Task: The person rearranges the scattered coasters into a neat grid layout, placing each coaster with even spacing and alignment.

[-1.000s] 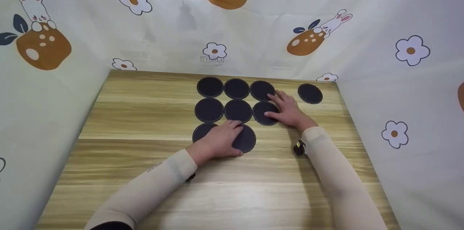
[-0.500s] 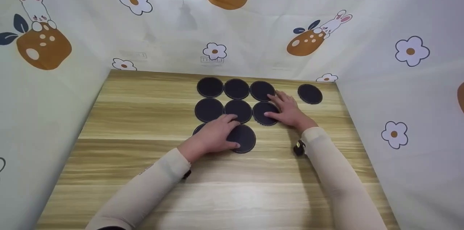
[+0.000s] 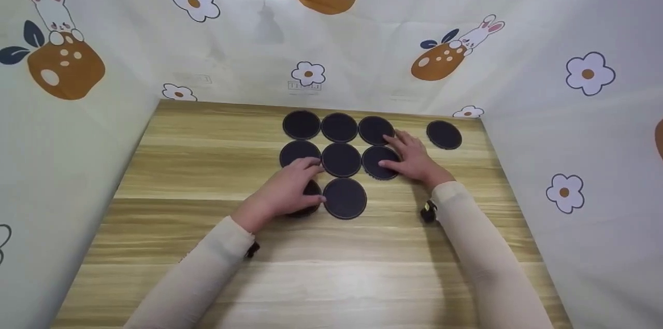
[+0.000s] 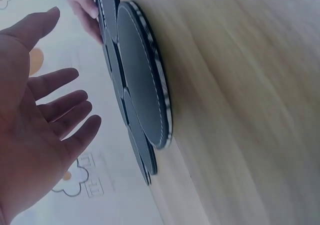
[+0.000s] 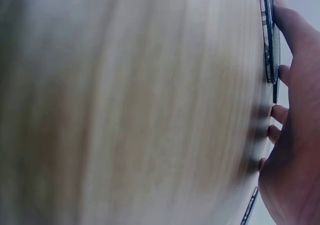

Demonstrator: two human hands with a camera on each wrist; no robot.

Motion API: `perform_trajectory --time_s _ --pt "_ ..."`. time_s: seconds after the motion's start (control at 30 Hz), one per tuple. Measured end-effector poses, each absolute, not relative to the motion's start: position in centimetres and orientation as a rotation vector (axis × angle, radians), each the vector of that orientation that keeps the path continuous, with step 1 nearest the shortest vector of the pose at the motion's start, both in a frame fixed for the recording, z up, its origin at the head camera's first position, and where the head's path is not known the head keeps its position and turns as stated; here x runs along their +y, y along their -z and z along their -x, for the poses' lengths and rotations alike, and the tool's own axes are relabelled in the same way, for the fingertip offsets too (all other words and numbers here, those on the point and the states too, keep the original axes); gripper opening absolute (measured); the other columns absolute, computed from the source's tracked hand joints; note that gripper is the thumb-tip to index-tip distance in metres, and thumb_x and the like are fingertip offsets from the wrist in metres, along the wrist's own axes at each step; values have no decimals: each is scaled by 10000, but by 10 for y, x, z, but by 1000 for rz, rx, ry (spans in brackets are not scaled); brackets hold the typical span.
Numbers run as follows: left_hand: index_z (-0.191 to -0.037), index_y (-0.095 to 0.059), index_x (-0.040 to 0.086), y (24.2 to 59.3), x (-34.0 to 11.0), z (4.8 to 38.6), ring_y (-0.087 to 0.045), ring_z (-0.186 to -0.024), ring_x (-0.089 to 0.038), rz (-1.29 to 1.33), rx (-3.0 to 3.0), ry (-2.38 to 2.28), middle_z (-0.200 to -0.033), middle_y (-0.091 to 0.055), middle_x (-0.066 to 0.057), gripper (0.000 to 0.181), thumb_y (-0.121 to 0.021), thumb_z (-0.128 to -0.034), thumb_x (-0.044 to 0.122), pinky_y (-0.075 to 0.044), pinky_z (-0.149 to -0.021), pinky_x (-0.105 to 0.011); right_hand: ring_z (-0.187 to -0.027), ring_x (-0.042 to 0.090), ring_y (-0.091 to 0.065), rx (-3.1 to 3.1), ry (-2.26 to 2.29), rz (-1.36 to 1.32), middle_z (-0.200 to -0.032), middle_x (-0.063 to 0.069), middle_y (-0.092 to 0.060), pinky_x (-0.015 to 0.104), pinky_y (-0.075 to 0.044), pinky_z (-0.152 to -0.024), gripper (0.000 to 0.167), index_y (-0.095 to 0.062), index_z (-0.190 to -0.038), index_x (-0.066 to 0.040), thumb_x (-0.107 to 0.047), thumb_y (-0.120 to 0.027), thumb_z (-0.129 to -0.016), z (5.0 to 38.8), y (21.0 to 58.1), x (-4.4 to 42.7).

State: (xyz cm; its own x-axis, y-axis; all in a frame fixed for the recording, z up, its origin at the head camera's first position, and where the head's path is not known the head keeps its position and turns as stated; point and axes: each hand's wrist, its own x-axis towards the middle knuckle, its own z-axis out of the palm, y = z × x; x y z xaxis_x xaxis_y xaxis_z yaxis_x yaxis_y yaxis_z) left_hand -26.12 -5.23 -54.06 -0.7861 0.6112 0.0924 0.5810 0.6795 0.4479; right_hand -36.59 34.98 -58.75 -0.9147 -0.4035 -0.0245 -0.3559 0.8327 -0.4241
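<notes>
Several round black coasters with light stitched edges lie flat in touching rows on the wooden table. My left hand hovers over the front-left coaster, partly hiding it. The left wrist view shows this hand apart from the coasters, fingers loosely spread, holding nothing. To its right lies the front-middle coaster. My right hand rests at the right side of the group, its thumb on the middle-row right coaster. Its index fingertip touches the back-right coaster. The right wrist view shows its fingers relaxed.
A lone coaster lies apart near the table's back-right corner. Pale patterned cloth walls the table at the back and both sides.
My left hand has moved left off the front-middle coaster, uncovering it, and now hangs over the front-left one. The right hand and the coasters have stayed put.
</notes>
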Motion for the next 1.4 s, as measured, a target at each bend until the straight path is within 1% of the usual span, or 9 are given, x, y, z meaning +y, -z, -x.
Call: perform_trajectory --time_s 0.27,0.4,0.5,0.63,0.77,0.9,1.03,1.17,1.4 --pt "-1487 -662 37 537 -64 262 -459 -1537 -407 -977 2821 -769 -1643 -498 -210 630 -823 -1009 415 -406 -1252 -561 -1593 585 -261 2881 737 594 -1761 289 -290 714 -183 -1293 884 -372 -1740 -159 -529 -738 -1026 368 580 348" --pt "-1473 -674 33 533 -68 262 -477 -1520 -408 -985 2810 -803 -1632 -507 -210 602 -815 -1017 401 -416 -1248 -551 -1589 533 -324 2904 784 567 -1737 269 -361 670 -241 -1297 829 -446 -1701 -120 -520 -740 -1038 367 578 352" --pt "-1468 -676 31 532 -73 263 -482 -1519 -414 -975 2813 -825 -1632 -508 -214 580 -811 -1022 377 -407 -1255 -548 -1492 458 -496 2941 883 538 -1597 247 -553 604 -351 -1260 669 -586 -1581 -44 -441 -742 -1066 362 575 353" --pt "-1483 -663 31 532 -79 264 -474 -1530 -416 -932 2817 -859 -1652 -487 -206 566 -808 -1029 337 -395 -1264 -543 -1225 395 -696 2965 1016 528 -1309 207 -736 560 -525 -1105 426 -719 -1359 28 -295 -751 -1082 348 565 355" --pt "-1494 -652 37 532 -86 267 -499 -1510 -409 -901 2824 -877 -1655 -481 -189 551 -798 -1040 312 -424 -1243 -544 -1060 348 -745 2977 1019 547 -1134 157 -787 545 -590 -984 302 -771 -1240 26 -229 -750 -1080 328 558 359" --pt "-1503 -637 21 534 -94 271 -510 -1498 -418 -886 2835 -859 -1648 -489 -197 558 -790 -1045 299 -420 -1245 -551 -998 283 -738 2984 987 559 -1051 94 -798 513 -600 -953 226 -797 -1183 2 -187 -768 -1062 309 558 364" --pt "-1542 -593 -10 538 -102 277 -452 -1535 -440 -867 2877 -750 -1663 -478 -227 653 -800 -1032 343 -363 -1278 -572 -997 257 -739 2977 960 563 -1062 73 -806 502 -602 -950 193 -808 -1163 -18 -176 -770 -1059 290 559 369" --pt "-1611 -524 -5 540 -109 281 -407 -1561 -454 -850 2907 -591 -1697 -441 -235 844 -812 -995 494 -337 -1283 -603 -1030 245 -739 2952 952 533 -1111 67 -806 498 -600 -966 204 -811 -1178 -40 -204 -768 -1064 277 559 370" --pt "-1747 -330 102 552 -116 286 -215 -1656 -478 -816 2807 -419 -1824 -214 -178 1105 -761 -935 716 -216 -1301 -700 -1021 223 -742 2924 960 550 -1121 61 -805 476 -611 -954 225 -806 -1199 -18 -192 -777 -1059 266 558 367"
